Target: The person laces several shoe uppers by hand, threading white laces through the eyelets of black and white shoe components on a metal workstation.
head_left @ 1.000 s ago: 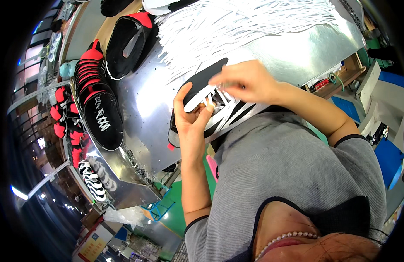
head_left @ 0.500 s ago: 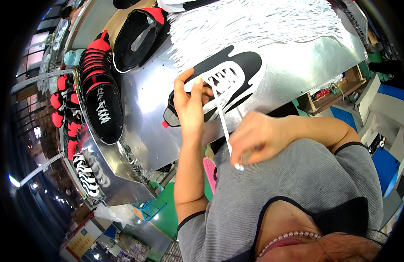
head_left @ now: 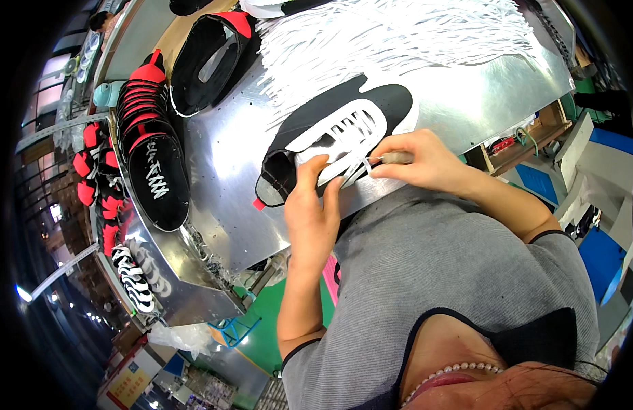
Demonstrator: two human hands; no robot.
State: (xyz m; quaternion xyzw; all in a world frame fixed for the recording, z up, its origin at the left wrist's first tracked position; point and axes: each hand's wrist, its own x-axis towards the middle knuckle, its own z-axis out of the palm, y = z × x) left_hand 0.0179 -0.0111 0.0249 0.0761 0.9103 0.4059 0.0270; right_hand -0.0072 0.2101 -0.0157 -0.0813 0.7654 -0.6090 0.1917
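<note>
A black-and-white shoe upper (head_left: 316,113) lies on the metal tabletop with its heel tab, a small red loop, toward the left. My left hand (head_left: 311,222) is closed on the near side of the upper, thumb and forefinger at the white eyelet edge. Pinched in my right hand (head_left: 429,160) is a small pointed tool (head_left: 396,158) with a pale, wood-like handle; its thin tip meets the near eyelet row. By that tip a white shoelace (head_left: 361,167) loops at the eyelets. White lacing also crosses the upper's opening.
A thick spread of loose white laces (head_left: 398,37) covers the back of the table. At left stand a row of nested black-and-red uppers (head_left: 156,174) and another black-and-red upper (head_left: 210,65). A wooden drawer (head_left: 515,140) juts out below the right edge.
My right hand has moved from the near side, where it held the lace stretched, up to the eyelets. My left hand has slid down to the upper's near edge.
</note>
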